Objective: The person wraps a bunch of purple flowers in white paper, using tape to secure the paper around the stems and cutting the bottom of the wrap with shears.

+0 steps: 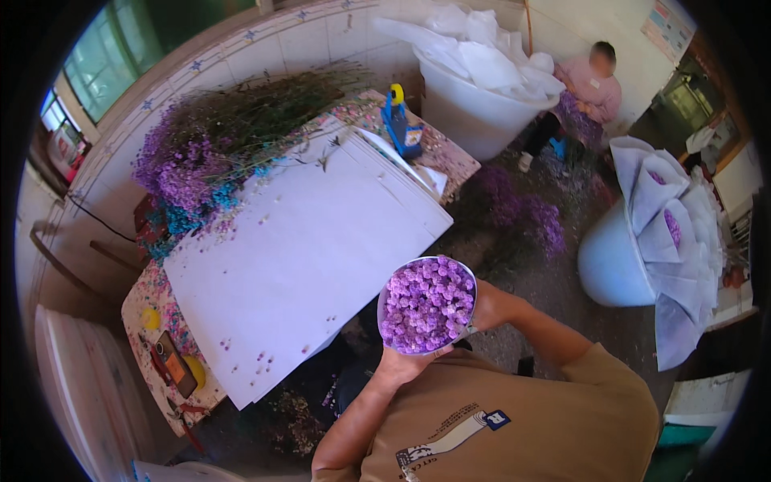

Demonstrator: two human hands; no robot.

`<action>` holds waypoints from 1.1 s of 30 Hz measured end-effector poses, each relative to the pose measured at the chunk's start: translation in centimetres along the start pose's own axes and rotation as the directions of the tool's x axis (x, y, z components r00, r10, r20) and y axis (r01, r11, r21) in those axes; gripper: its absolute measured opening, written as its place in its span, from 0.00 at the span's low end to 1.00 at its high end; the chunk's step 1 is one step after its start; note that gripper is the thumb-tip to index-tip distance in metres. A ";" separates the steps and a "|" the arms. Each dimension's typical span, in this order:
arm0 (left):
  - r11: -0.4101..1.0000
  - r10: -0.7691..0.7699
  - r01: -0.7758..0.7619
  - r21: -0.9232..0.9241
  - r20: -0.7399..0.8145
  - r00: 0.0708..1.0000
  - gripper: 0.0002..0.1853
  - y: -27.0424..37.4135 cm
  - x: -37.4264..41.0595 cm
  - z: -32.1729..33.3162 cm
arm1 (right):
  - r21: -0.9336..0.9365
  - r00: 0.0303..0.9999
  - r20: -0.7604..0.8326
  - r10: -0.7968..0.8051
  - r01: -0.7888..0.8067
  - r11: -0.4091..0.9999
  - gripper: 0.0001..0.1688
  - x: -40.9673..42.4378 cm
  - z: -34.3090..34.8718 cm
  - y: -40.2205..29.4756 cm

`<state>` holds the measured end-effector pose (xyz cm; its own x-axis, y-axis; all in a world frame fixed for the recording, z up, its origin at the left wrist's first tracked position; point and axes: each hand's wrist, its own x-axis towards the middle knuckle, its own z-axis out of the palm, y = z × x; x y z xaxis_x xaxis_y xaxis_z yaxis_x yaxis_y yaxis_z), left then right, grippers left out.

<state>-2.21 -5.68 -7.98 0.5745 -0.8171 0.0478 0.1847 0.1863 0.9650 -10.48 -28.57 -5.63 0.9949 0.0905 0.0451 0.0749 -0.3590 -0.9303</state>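
A bunch of small purple dried flowers [429, 304] is held upright in front of my chest, its heads packed inside a pale paper wrap [382, 313]. My left hand [408, 363] grips the wrap from the near side. On the opposite side my right hand [491, 306] holds it, with the fingers partly hidden behind the bunch. Beside the bunch lies a stack of large white paper sheets [307, 241] on a table, with fallen petals scattered over it. The stems and the lower part of the wrap are out of sight.
Loose purple flowers [187, 162] and blue flowers [187, 214] heap at the table's back. A blue tape dispenser [397, 129], phone [174, 361] and red-handled pruning shears [187, 416] lie around the paper. A white tub [482, 114], a tub of wrapped bouquets [611, 259] and a seated person [590, 90] are beyond.
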 end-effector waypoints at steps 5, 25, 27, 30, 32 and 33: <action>0.968 0.067 -0.091 0.232 0.110 0.992 0.39 -0.2 -0.5 -0.3 | -0.095 0.995 -0.093 -0.030 0.022 0.995 0.79 -0.7 1.9 0.6; 0.822 0.430 -0.365 0.437 -0.058 0.901 0.22 11.8 -1.4 -6.0 | 0.199 0.995 -0.095 0.000 0.019 0.980 0.73 0.2 2.4 2.3; 0.774 0.414 -0.332 0.540 -0.034 0.910 0.12 13.4 -0.9 -4.5 | 0.185 0.996 -0.086 -0.017 0.033 0.982 0.72 0.5 2.5 1.9; 0.666 0.430 -0.301 0.683 -0.020 0.903 0.12 13.7 0.2 -3.0 | 0.152 0.997 -0.078 -0.014 0.026 0.988 0.72 0.9 2.5 1.7; 0.603 0.442 -0.286 0.745 -0.014 0.897 0.14 13.9 0.7 -2.6 | 0.208 0.997 -0.062 0.048 -0.034 0.977 0.72 1.0 2.6 1.2; 0.585 0.443 -0.289 0.757 0.000 0.897 0.14 14.0 0.7 -2.4 | 0.236 0.995 -0.056 0.083 -0.068 0.969 0.72 0.9 2.8 0.9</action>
<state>2.75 -2.35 4.92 0.5969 -0.6502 0.4700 -0.6619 -0.0680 0.7465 -9.70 -26.28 -7.47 0.9999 0.0080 -0.0121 -0.0109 -0.1347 -0.9908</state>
